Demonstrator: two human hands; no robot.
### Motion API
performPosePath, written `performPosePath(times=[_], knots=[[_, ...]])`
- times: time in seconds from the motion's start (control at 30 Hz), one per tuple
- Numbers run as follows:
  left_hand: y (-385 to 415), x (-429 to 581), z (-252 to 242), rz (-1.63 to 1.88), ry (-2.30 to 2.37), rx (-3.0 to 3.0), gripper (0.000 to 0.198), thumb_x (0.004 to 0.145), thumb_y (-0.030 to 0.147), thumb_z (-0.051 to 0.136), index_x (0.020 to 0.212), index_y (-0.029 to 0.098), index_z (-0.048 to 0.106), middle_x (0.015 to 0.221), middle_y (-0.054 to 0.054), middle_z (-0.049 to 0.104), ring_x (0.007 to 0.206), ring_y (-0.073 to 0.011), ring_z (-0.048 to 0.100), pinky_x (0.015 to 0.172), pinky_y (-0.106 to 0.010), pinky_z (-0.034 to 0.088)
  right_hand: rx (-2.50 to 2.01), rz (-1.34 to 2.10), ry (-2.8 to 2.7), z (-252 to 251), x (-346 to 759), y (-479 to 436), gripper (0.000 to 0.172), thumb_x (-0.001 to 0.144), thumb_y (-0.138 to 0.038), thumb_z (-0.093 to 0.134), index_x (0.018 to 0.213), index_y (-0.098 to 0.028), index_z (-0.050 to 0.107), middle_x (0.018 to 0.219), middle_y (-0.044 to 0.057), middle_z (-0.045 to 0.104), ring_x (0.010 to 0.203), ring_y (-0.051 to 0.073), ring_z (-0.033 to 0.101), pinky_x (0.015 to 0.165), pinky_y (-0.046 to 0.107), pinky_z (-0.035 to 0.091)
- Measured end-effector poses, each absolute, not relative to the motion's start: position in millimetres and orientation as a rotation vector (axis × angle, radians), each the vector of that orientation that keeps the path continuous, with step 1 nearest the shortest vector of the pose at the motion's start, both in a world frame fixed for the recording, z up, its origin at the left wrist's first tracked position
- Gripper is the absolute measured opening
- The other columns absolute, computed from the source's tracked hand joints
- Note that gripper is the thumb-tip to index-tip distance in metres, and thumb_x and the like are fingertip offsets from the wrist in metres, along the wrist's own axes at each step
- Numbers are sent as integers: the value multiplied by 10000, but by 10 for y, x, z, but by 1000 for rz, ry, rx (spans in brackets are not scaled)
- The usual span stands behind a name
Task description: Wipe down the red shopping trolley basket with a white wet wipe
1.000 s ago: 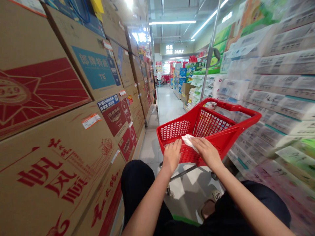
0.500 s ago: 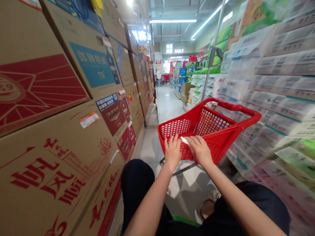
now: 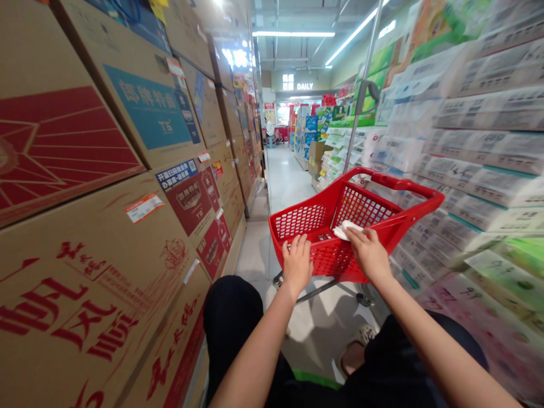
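Note:
A red plastic shopping cart stands in front of me, its handle toward the right. My left hand grips the near rim of the basket, with its fingers curled over the edge. Farther right along that rim, my right hand is closed on a folded white wipe; whether it is cloth or paper I cannot tell. The wipe sticks out past the fingertips, over the basket's inside. My palms face down and are hidden.
Stacked cardboard cartons wall the left side. White tissue packs pile up on the right, blurred. A metal pole rises behind the cart. The tiled aisle runs ahead, with a person far off.
My right hand has moved right along the rim with the wipe, which now shows more of itself. The left hand stays on the rim. The view has shifted slightly.

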State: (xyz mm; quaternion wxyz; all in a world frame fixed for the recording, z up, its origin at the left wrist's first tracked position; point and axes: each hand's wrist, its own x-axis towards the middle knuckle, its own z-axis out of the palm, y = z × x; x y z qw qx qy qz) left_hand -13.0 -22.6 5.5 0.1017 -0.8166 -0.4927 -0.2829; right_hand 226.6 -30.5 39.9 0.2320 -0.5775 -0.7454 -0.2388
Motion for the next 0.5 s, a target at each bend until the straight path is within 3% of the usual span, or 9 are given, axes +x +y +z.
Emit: performPosePath(times=[0.2, 0.4, 0.5], knots=[[-258, -170, 44, -812, -1453, -2423, 540, 886, 233, 575, 1414, 190, 473, 1569, -120, 435, 1454, -310, 357, 1202, -596, 255, -1418, -543, -2216, 292, 1698, -410, 687, 938, -124, 412, 1595, -306, 330, 1454, 11, 595, 1157, 285, 504, 850, 371, 591], [-225, -244, 75, -852, -1420, -2450, 482, 889, 250, 583, 1363, 208, 506, 1530, -103, 481, 1415, -301, 403, 1186, -547, 296, -1710, -651, -2110, 457, 2393, -334, 582, 986, -239, 416, 1528, -451, 404, 1555, -98, 481, 1007, 276, 559, 680, 393, 583], [-200, -230, 103, -869, -1415, -2466, 480, 877, 255, 601, 1347, 213, 513, 1512, -103, 498, 1398, -302, 423, 1176, -539, 311, -1824, -645, -2023, 524, 2732, -261, 563, 999, -290, 396, 1540, -442, 382, 1589, -80, 439, 884, 240, 607, 653, 399, 586]])
